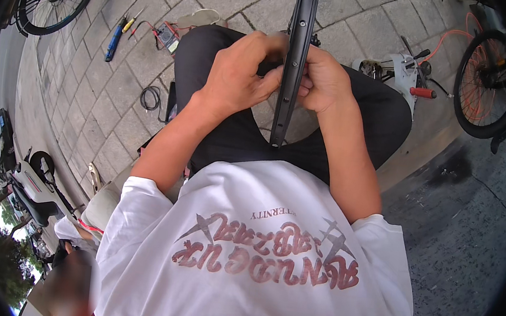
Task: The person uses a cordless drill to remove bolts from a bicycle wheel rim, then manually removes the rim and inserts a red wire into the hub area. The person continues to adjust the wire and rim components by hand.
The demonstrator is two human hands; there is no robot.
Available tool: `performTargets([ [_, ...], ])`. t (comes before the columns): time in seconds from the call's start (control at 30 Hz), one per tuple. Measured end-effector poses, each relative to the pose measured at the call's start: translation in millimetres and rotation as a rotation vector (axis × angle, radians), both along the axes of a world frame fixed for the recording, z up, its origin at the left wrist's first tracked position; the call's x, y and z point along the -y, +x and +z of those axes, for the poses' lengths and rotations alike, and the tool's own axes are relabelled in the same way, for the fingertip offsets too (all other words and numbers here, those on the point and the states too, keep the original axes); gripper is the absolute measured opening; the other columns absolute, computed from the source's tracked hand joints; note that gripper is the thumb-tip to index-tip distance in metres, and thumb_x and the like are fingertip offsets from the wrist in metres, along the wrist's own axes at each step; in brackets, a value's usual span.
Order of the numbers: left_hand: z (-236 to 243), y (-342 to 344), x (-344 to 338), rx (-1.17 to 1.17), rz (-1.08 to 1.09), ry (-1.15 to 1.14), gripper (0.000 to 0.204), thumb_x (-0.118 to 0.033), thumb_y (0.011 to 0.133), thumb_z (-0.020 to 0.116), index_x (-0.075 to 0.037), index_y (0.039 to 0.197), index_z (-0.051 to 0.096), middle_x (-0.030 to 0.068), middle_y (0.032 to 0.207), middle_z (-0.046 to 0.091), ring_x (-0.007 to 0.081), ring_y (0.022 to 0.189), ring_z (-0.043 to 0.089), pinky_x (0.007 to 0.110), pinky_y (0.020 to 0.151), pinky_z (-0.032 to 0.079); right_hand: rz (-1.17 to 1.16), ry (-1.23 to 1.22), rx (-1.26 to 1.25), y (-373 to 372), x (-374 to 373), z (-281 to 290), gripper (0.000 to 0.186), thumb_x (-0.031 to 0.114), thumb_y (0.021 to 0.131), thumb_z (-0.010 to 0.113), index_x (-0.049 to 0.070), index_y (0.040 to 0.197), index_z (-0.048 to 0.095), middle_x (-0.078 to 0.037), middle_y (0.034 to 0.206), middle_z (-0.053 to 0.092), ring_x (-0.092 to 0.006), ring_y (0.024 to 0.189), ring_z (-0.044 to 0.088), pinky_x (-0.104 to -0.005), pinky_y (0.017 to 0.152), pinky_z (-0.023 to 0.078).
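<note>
A black bicycle wheel rim (289, 94) stands upright between my bent knees, its outer face with a row of small holes turned toward me. My left hand (243, 72) is closed at the rim's left side, thumb against its edge and the upper fingers blurred. On the other side, my right hand (327, 83) has its fingers curled in close against the rim. Both hands sit at about the same height on it. The rim hides the space between the fingertips, so I cannot tell whether they also pinch a small part there.
Left on the paving lie a multimeter (168, 37), a yellow screwdriver (130, 23), a blue-handled tool (115, 40) and a coiled black cable (150, 97). To the right are a metal stand (404, 78) with a red handle and a bicycle wheel (485, 83). Another person (70, 280) is at lower left.
</note>
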State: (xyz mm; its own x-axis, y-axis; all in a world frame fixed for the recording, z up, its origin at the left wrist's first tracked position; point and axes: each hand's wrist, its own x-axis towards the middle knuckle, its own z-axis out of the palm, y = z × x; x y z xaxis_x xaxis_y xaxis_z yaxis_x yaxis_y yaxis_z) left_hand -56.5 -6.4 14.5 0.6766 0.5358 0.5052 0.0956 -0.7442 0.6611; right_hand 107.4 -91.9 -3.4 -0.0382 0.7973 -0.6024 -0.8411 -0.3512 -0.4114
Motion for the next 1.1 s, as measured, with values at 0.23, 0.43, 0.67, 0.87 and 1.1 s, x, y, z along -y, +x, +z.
performTargets([
  [0.23, -1.1, -1.4, -2.8, -0.033, -0.01, 0.129, 0.023, -0.013, 0.076, 0.085, -0.006, 0.094, 0.072, 0.0066, 0.088, 0.068, 0.0272, 0.074, 0.069, 0.037, 0.06, 0.056, 0.112, -0.014, 0.002, 4.5, -4.8, 14.4, 0.014, 0.017, 0.1, 0.064, 0.01, 0.089, 0.07, 0.005, 0.066, 0.052, -0.0045, 0.043, 0.041, -0.0222, 0.037, 0.028],
  [0.43, -10.3, 9.5, -4.7, 0.062, -0.094, 0.156, 0.031, -0.014, 0.08, 0.09, -0.008, 0.077, 0.06, 0.0055, 0.071, 0.058, 0.0218, 0.058, 0.062, 0.035, 0.05, 0.047, -0.105, 0.148, -0.08, -5.4, 17.4, -0.7, 0.029, 0.037, 0.107, 0.063, 0.009, 0.102, 0.07, 0.002, 0.075, 0.062, -0.0117, 0.056, 0.058, -0.0265, 0.046, 0.041],
  [0.67, -11.7, 5.3, 4.9, 0.024, -0.068, 0.005, 0.031, -0.015, 0.08, 0.093, -0.006, 0.085, 0.063, 0.0061, 0.078, 0.061, 0.0216, 0.06, 0.063, 0.033, 0.052, 0.049, -0.074, 0.269, 0.01, -6.3, 14.5, -18.9, 0.037, 0.046, 0.107, 0.064, 0.009, 0.1, 0.068, 0.001, 0.074, 0.06, -0.0099, 0.055, 0.056, -0.0254, 0.043, 0.039],
  [0.87, -17.4, 4.7, -5.3, 0.09, -0.067, 0.034, 0.027, -0.016, 0.081, 0.087, -0.008, 0.102, 0.072, 0.008, 0.087, 0.063, 0.03, 0.07, 0.068, 0.037, 0.058, 0.055, 0.059, 0.118, 0.002, 3.5, 2.3, -3.0, 0.023, 0.032, 0.105, 0.067, 0.01, 0.097, 0.068, 0.005, 0.068, 0.05, -0.005, 0.049, 0.047, -0.0208, 0.039, 0.03],
  [1.1, -10.7, 8.9, 1.2, 0.008, -0.017, 0.1, 0.025, -0.02, 0.081, 0.087, -0.008, 0.086, 0.065, 0.007, 0.081, 0.061, 0.0293, 0.065, 0.066, 0.038, 0.054, 0.052, -0.008, 0.215, -0.039, 0.9, 14.4, -13.4, 0.033, 0.035, 0.11, 0.058, 0.006, 0.122, 0.068, 0.002, 0.087, 0.067, -0.0095, 0.067, 0.064, -0.0262, 0.062, 0.053],
])
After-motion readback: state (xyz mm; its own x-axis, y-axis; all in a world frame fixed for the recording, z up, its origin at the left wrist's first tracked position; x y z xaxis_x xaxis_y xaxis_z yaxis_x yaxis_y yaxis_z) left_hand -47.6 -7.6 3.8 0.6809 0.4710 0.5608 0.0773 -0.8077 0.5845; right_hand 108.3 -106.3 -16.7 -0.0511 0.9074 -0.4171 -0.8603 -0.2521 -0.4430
